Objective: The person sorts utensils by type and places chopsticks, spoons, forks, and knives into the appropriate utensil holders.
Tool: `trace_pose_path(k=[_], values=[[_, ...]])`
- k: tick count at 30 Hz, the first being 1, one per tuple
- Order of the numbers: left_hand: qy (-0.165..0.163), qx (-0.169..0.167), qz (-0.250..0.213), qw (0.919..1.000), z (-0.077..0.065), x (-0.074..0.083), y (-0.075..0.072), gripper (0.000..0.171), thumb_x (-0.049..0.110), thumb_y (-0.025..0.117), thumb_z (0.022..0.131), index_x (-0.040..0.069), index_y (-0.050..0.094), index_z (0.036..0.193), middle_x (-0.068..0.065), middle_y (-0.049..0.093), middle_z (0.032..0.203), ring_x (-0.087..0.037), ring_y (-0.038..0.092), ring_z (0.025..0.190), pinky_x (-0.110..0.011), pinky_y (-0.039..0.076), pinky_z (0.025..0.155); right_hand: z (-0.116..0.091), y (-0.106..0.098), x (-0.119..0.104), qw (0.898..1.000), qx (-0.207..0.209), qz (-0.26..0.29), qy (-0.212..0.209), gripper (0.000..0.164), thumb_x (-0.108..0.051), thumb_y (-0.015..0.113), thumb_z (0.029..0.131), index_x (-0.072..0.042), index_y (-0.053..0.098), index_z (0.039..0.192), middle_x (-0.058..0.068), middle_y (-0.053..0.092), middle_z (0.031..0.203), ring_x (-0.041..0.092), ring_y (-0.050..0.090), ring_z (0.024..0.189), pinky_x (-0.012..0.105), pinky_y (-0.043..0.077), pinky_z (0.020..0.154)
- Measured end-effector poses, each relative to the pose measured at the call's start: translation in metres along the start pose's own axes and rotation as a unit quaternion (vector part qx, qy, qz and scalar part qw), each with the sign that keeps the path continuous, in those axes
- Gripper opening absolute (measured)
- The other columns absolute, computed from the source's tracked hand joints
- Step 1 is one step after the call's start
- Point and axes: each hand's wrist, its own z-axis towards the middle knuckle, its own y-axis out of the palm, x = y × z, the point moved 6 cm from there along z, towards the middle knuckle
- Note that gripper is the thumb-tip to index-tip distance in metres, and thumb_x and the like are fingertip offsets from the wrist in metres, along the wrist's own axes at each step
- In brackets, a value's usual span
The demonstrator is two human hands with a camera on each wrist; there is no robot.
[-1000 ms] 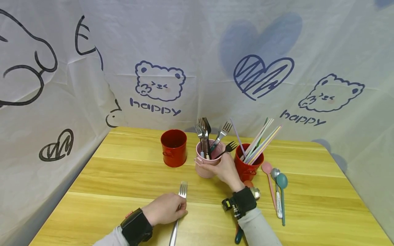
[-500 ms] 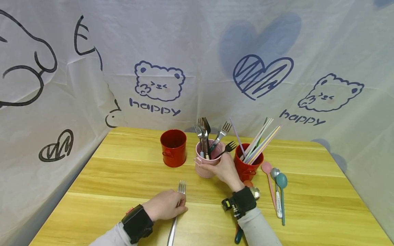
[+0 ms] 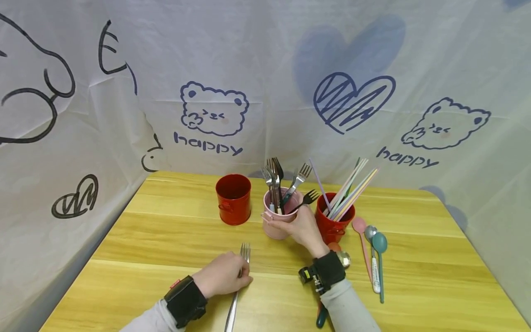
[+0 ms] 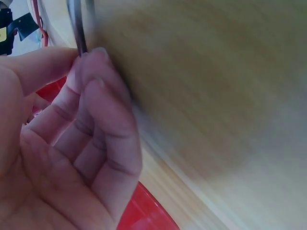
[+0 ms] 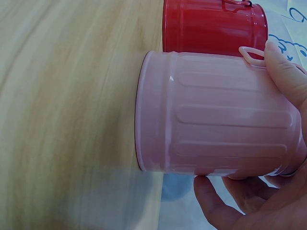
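Observation:
My left hand pinches a silver fork between thumb and fingers, low over the table. The fork's tines point to the back; its middle is hidden by the fingers. In the left wrist view, part of the fork shows above the fingertips. My right hand grips the upper part of a pink bucket, thumb on the near side. The right wrist view shows the bucket upright on the table with fingers round its far side. Several forks lean in it, including a small black fork.
A red bucket stands left of the pink one. Another red bucket, holding straws, is close on the right. Pink, silver and teal spoons lie farther right. More utensils lie partly under my right forearm.
My left hand and the fork have shifted slightly away from me and a little left. My right hand stays on the pink bucket.

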Motion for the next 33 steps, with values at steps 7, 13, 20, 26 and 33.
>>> trace_pose_path(k=[7, 13, 20, 26, 33], values=[[0.009, 0.039, -0.003, 0.9992, 0.002, -0.003, -0.004, 0.025, 0.020, 0.071, 0.080, 0.021, 0.053, 0.063, 0.013, 0.047, 0.056, -0.003, 0.044, 0.051, -0.020, 0.036, 0.049, 0.000, 0.000, 0.000, 1.000, 0.000, 0.004, -0.001, 0.085, -0.036, 0.086, 0.063, -0.009, 0.043, 0.132, 0.006, 0.060, 0.121, 0.020, 0.057, 0.111, 0.039, 0.045, 0.096], [-0.002, 0.072, -0.036, 0.9967, 0.001, -0.007, -0.008, 0.020, 0.012, 0.071, 0.077, 0.020, 0.055, 0.069, 0.012, 0.050, 0.059, -0.002, 0.046, 0.052, -0.019, 0.038, 0.048, 0.001, 0.001, 0.000, 1.000, 0.004, 0.005, -0.010, 0.087, -0.036, 0.086, 0.063, -0.009, 0.043, 0.133, 0.006, 0.060, 0.121, 0.019, 0.057, 0.111, 0.039, 0.046, 0.096], [-0.005, 0.112, -0.074, 0.9910, -0.001, -0.010, -0.012, 0.017, 0.004, 0.070, 0.074, 0.016, 0.058, 0.072, 0.010, 0.053, 0.062, -0.003, 0.049, 0.055, -0.021, 0.042, 0.050, 0.002, 0.000, -0.001, 0.999, 0.003, 0.012, -0.031, 0.090, -0.035, 0.086, 0.063, -0.009, 0.040, 0.135, 0.006, 0.058, 0.125, 0.020, 0.056, 0.113, 0.041, 0.045, 0.097], [-0.006, 0.141, -0.104, 0.9844, 0.000, -0.012, -0.017, 0.015, 0.001, 0.068, 0.074, 0.013, 0.059, 0.076, 0.008, 0.056, 0.068, -0.006, 0.052, 0.061, -0.023, 0.046, 0.055, 0.003, 0.001, 0.000, 0.999, 0.003, 0.020, -0.032, 0.093, -0.034, 0.087, 0.063, -0.011, 0.038, 0.138, 0.003, 0.057, 0.127, 0.017, 0.055, 0.115, 0.038, 0.043, 0.099], [-0.027, 0.146, -0.177, 0.9729, 0.002, -0.013, -0.020, 0.018, 0.002, 0.070, 0.080, 0.008, 0.054, 0.083, 0.002, 0.060, 0.076, -0.011, 0.056, 0.064, -0.026, 0.049, 0.053, 0.003, 0.000, -0.001, 0.999, 0.006, 0.019, -0.037, 0.092, -0.036, 0.086, 0.062, -0.010, 0.038, 0.137, 0.005, 0.057, 0.126, 0.019, 0.055, 0.114, 0.040, 0.044, 0.098]])
